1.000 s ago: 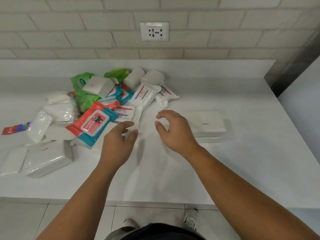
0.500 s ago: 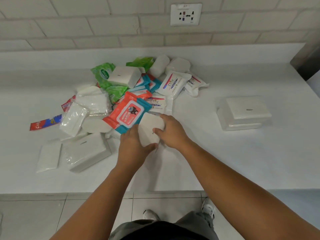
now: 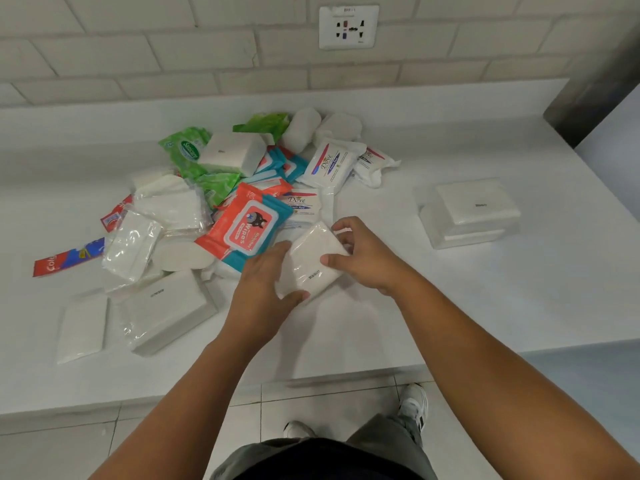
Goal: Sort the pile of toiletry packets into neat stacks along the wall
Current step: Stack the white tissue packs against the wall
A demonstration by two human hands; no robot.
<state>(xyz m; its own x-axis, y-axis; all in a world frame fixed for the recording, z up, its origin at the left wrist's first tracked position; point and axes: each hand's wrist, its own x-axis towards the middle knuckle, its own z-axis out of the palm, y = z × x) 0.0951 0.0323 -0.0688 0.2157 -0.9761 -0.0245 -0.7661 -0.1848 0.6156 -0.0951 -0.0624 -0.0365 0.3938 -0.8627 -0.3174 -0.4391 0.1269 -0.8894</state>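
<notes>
Before you, a white worktop (image 3: 554, 271) spans mid-frame beneath a pale brick wall (image 3: 138, 46). A white socket plate (image 3: 348, 27) sits top centre, and grey floor tiles (image 3: 52, 452) run along the bottom.

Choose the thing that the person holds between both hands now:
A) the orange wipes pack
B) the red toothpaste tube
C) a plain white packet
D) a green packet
C: the left grip and the right grip, both bare hands, curl round the plain white packet.

White counter (image 3: 450, 317), jumbled packet pile (image 3: 242, 216), two stacked white packets (image 3: 474, 209) at right
</notes>
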